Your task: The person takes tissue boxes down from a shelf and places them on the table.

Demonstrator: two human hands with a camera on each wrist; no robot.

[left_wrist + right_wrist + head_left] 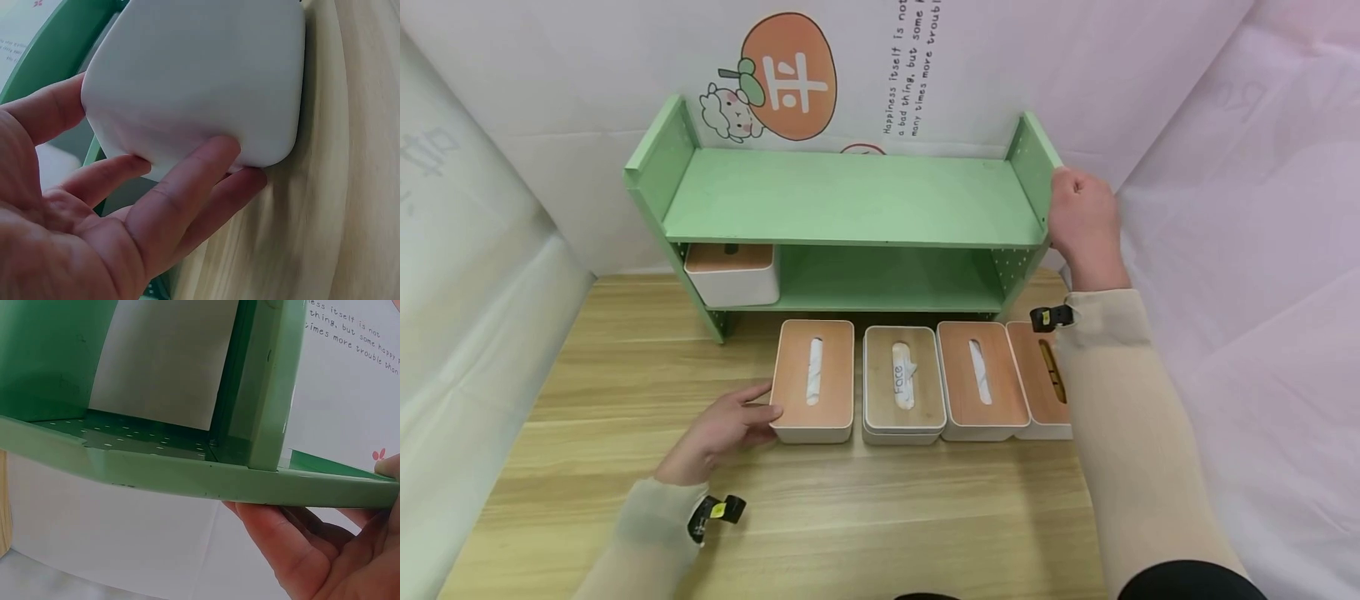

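My left hand touches the left side of a white tissue box with a wood-toned lid. In the left wrist view, its spread fingers press lightly against the white side wall and are not wrapped around it. The box stands on the table just in front of a green two-tier shelf. My right hand grips the upper edge of the shelf's right side panel. In the right wrist view, fingers curl around the outside of that panel.
A lidded white box sits at the left of the shelf's lower tier. Right of the touched box stand a "Face" tissue box, another tissue box and a slotted box partly behind my right sleeve. White printed cloth surrounds the wooden table.
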